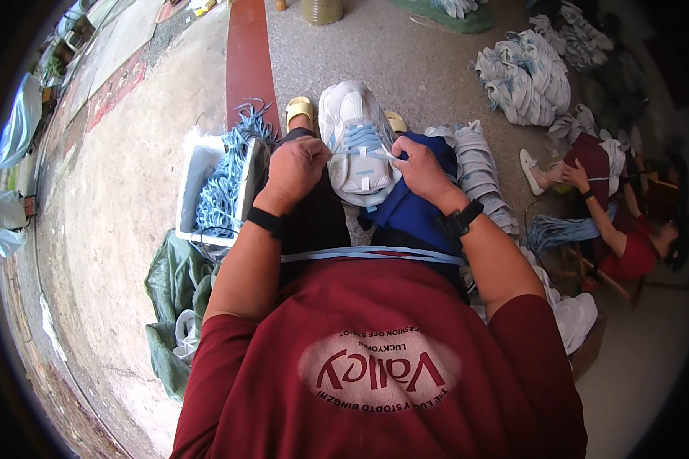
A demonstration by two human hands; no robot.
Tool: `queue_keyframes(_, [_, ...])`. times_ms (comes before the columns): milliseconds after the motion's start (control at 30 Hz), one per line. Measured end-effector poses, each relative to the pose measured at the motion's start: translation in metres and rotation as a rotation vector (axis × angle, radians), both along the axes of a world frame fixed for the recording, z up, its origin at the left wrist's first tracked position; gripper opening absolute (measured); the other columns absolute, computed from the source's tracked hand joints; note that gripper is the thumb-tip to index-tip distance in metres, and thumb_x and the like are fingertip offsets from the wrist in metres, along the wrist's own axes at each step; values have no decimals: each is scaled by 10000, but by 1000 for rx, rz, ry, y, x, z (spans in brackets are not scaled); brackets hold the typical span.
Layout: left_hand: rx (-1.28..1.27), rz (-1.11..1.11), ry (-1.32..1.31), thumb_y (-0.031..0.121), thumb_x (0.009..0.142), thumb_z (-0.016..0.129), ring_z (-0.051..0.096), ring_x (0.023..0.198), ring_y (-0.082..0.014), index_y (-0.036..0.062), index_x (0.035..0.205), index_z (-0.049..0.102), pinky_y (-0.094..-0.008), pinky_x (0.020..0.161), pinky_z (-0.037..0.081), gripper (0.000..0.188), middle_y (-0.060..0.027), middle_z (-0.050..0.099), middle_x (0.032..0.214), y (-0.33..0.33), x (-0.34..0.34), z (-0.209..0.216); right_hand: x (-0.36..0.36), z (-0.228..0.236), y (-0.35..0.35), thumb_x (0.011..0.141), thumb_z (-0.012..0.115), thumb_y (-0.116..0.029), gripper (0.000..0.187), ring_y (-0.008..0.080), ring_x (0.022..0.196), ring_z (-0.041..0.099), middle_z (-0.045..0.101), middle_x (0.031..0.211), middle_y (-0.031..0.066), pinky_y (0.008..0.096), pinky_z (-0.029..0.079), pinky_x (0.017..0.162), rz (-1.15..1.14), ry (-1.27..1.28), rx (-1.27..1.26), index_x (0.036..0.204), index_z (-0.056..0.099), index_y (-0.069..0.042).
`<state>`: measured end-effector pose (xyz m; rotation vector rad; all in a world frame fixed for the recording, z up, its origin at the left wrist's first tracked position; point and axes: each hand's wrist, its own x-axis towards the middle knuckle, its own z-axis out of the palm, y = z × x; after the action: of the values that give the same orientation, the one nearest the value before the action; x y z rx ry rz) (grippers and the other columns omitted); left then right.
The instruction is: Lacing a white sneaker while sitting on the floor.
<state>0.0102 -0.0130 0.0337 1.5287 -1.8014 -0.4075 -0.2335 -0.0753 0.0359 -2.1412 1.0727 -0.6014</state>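
A white sneaker [349, 103] rests between my knees, toe away from me and heel opening toward me. Light-blue shoelace [362, 138] crosses its tongue in several rows. On the shoe's left, my left hand [295, 167] is closed in a pinch on one end of the lace. My right hand [423, 168] pinches the other end at the right side. The lace runs tight between the shoe and both hands. A blue cloth [394, 203] lies over my right thigh, under the shoe. More blue laces [337, 253] lie across my lap.
At my left stands a white foam box [185, 195] heaped with blue laces [226, 183], beside a green sack [172, 283]. Stacked white shoe uppers [482, 172] line my right side. Farther right are a pile of uppers [524, 76] and a seated co-worker in red [628, 256].
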Motion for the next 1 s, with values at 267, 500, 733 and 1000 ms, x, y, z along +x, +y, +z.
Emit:
queue_keyframes(267, [-3, -27, -104, 77, 773, 612, 611, 753, -321, 36, 843, 631, -345, 638, 480, 83, -138, 629, 816, 16, -17, 6, 1, -3, -3, 755, 592, -83, 102, 375, 777, 579, 583, 758, 197, 404, 453, 660, 12, 22, 28, 815, 542, -17])
queue_keyframes(500, [-14, 74, -7, 95, 747, 668, 622, 703, -305, 71, 841, 653, -339, 627, 497, 98, -129, 636, 798, 34, 20, 13, -30, 11, -3, 796, 581, -83, 60, 342, 632, 578, 558, 638, 158, 391, 442, 552, 110, 50, -402, 776, 572, -27])
queue_keyframes(733, [96, 265, 211, 3, 773, 655, 565, 654, -114, -11, 844, 654, -250, 601, 455, 72, -69, 628, 733, 93, 112, -38, -97, 15, -12, 792, 582, -73, 59, 313, 658, 588, 562, 656, 150, 387, 457, 575, -49, 58, -468, 753, 595, -30])
queue_keyframes(1000, [385, 638, 652, 34, 819, 643, 519, 613, -37, 2, 872, 658, -168, 533, 399, 64, 17, 606, 708, 213, 208, -97, -261, -27, 17, 807, 565, -106, 149, 150, 619, 548, 555, 645, 120, 296, 429, 601, -436, 66, -116, 769, 574, 38])
